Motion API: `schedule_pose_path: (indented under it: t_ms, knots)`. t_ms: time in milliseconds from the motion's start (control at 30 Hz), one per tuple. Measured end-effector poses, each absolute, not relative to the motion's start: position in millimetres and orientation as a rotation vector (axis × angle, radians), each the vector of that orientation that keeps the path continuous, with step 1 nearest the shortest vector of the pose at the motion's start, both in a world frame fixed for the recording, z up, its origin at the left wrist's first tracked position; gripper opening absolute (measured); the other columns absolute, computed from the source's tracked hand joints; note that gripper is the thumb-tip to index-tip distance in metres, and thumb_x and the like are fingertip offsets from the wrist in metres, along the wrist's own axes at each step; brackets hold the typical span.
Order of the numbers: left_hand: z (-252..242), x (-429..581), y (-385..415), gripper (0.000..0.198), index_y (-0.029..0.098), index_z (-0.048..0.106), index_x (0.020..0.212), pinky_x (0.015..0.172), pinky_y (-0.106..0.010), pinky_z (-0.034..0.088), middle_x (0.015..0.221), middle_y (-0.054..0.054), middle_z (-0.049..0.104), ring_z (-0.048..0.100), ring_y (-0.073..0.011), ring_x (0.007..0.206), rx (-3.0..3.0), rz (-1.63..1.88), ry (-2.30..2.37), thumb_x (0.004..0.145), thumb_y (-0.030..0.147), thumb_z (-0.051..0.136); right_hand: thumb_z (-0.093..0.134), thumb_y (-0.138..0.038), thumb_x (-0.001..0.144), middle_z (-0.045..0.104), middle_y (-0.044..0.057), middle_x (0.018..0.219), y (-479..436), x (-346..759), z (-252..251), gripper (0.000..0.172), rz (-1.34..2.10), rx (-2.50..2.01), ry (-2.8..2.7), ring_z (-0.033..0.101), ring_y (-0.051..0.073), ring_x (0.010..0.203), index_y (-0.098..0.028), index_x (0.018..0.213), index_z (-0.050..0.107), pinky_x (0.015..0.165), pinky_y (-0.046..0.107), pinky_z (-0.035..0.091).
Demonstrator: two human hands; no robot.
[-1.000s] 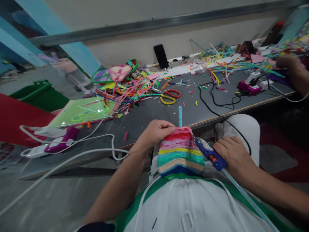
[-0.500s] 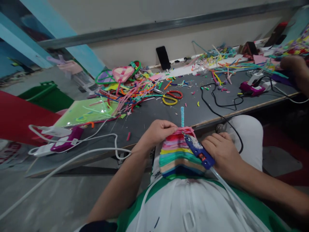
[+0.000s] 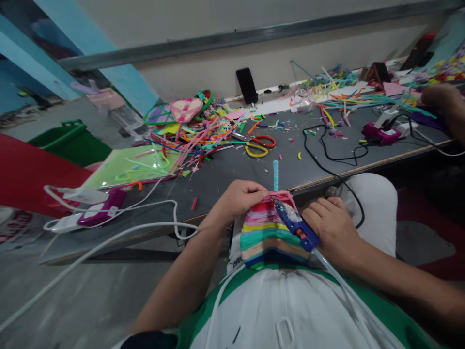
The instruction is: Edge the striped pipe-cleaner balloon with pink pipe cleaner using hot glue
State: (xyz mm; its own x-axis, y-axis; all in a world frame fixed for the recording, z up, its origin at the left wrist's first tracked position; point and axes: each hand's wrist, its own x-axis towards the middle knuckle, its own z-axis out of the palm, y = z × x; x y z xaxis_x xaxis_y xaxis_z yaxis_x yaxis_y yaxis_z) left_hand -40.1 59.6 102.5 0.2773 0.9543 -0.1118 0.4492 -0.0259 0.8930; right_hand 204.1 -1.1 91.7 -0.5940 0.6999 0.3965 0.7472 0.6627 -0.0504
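Observation:
My left hand point(image 3: 238, 198) pinches the top left edge of a rainbow-striped piece point(image 3: 267, 232) made of coloured pipe cleaners, which rests against my lap. A light blue pipe cleaner point(image 3: 275, 175) sticks up from its top. My right hand point(image 3: 332, 225) grips a blue glue gun point(image 3: 296, 224), whose nozzle lies against the pink top rows of the striped piece. A clear glue stick point(image 3: 345, 291) trails back from the gun over my white and green shirt.
The grey table point(image 3: 225, 172) holds a heap of pipe cleaners point(image 3: 192, 128), red and yellow scissors point(image 3: 258, 145), a black phone point(image 3: 247, 85) against the wall, a purple glue gun point(image 3: 96, 213) with white cables and a black cord point(image 3: 327, 150). Another person's hand point(image 3: 441, 99) rests at the far right.
My right hand has slid the blue glue gun left and up, from beside the striped piece onto its pink top rows. The left hand has kept its pinch.

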Motion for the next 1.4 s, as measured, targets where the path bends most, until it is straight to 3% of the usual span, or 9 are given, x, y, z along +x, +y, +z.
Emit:
schedule_pose_path:
  t_ms: [1400]
  knots:
    - [103.6,-38.5,58.1,0.033,0.013,0.073,0.083,0.055,-0.021,0.042,0.066,-0.002,0.067,0.057,-0.0136,0.058,1.613,0.696,1.310,0.073,0.043,0.062,0.044,-0.022,0.085,0.055,0.006,0.069,0.9,211.0,89.6,0.018,-0.135,-1.181,-2.494,0.041,0.020,0.072,-0.017,0.073,0.055,0.070,0.037,0.024]
